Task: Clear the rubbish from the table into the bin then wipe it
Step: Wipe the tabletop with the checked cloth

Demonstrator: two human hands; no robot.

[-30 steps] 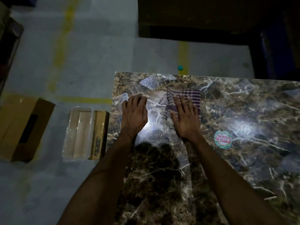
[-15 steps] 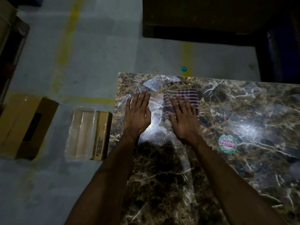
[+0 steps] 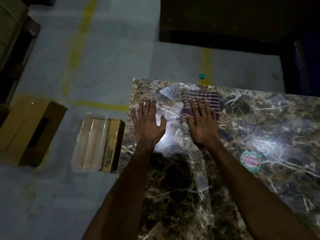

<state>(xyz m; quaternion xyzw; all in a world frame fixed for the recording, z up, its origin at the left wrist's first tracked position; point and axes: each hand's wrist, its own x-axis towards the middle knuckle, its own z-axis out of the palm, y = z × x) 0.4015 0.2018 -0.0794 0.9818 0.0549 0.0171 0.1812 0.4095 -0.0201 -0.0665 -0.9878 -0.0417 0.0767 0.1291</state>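
The right hand [image 3: 202, 125] is lying flat, fingers straight and slightly spread, pressing down on a purple-and-white striped cloth [image 3: 206, 101] near the far edge of the marble-patterned table [image 3: 251, 170]. Its fingers are showing blurred. The cloth is sitting under the palm and fingers, with its far part sticking out beyond the fingertips, just short of the table's far edge.

The left hand [image 3: 148, 125] is lying just to the left of the right, also flat and open with fingers straight and thumb out to the side, holding nothing. It is resting on the table near the far left corner, over pale, shiny patches on the top; whether those patches are clear plastic film or only glare cannot be told.

A round sticker [image 3: 250, 160] with red lettering is sitting on the table to the right of the right forearm, well apart from the cloth.

On the grey floor [image 3: 112, 54] left of the table, a clear plastic tray [image 3: 90, 144] is lying beside a narrow cardboard box [image 3: 111, 144], which is standing just beside the table's left edge. Farther left, a larger cardboard box [image 3: 29, 130] is lying. A small teal object [image 3: 201, 76] is sitting on the floor just beyond the table's far edge.
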